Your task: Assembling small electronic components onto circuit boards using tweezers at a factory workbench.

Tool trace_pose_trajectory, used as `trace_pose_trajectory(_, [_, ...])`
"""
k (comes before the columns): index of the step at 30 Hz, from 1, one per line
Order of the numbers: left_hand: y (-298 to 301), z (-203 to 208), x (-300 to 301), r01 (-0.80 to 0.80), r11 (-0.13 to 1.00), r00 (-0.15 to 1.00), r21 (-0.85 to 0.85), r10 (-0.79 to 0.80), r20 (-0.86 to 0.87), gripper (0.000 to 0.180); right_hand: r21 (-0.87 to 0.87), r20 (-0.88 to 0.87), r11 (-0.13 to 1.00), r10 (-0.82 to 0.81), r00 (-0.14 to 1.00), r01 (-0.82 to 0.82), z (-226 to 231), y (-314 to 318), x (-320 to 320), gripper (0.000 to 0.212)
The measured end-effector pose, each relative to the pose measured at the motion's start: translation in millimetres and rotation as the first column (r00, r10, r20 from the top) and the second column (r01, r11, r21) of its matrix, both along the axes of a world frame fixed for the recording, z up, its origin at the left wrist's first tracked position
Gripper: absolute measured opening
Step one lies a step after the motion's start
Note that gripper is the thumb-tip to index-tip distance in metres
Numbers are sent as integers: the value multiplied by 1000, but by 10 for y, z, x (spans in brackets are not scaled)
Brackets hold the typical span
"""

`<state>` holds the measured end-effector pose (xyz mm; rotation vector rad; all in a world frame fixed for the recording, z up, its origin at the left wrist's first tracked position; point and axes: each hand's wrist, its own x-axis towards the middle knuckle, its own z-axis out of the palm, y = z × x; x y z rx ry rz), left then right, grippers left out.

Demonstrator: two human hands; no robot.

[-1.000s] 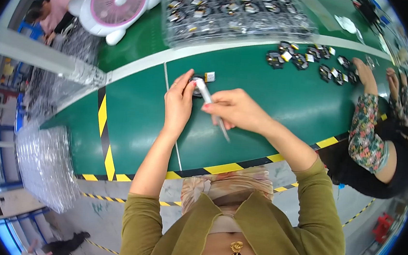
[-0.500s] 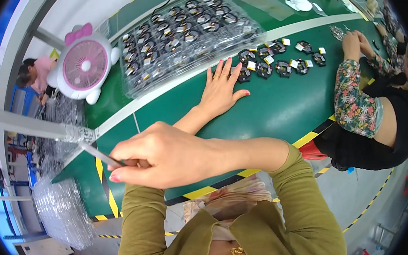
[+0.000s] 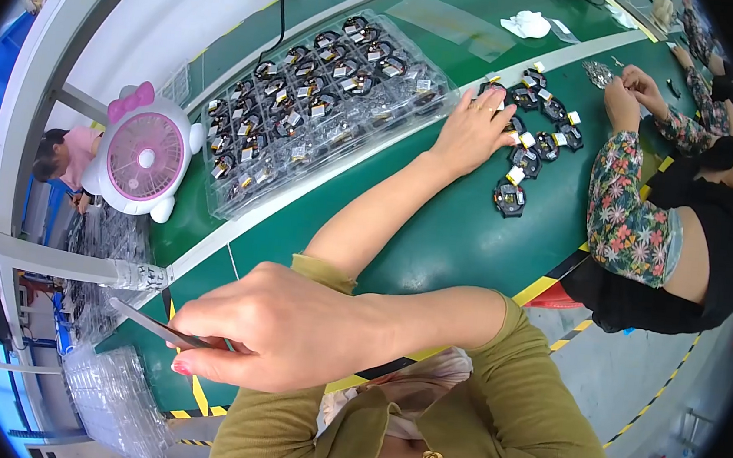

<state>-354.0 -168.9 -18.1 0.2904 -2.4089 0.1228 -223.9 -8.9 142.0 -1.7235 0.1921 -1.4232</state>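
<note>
My left hand (image 3: 469, 132) reaches out over the green table, fingers apart and slightly bent. Its fingertips rest among a loose group of small black round electronic parts (image 3: 510, 198), each carrying a white-and-yellow piece. What lies directly under the fingers is partly hidden. Close in front of me, my right hand (image 3: 275, 330) is closed around metal tweezers (image 3: 147, 321), whose tips point left, raised above the table. Left of the parts, a clear plastic tray (image 3: 222, 205) holds many similar black parts in its compartments.
A white-and-pink fan (image 3: 146, 157) stands at the left beside a metal frame post (image 3: 50, 255). Stacked clear trays (image 3: 116, 399) sit at the lower left. At the right, a co-worker in a floral sleeve (image 3: 633, 217) handles small metal pieces (image 3: 597, 73).
My left hand has moved right and farther away, onto the black parts, which now lie in a tighter, shifted cluster. My right hand with the tweezers has come slightly lower in view.
</note>
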Motion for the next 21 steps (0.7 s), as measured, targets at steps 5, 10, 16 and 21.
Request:
trace_pose_trajectory(5, [-640,501,441,-583,799,812,-148,567,-140,21,-34,11,998,-50,999,51,62,-35,-54,17])
trace_pose_trajectory(10, [-1352,441,857,-791,480,608,379,683,404,45,-71,67,997,-15,998,19,72,16,-21,15])
trace_pose_trajectory(16, [-1615,584,1111,-550,503,804,667,536,258,39,-127,65,988,-76,995,84,109,4,-113,15])
trace_pose_trajectory(21, [-1292,687,1200,-849,449,518,279,605,605,46,-75,100,995,-53,994,61,125,-49,-171,13])
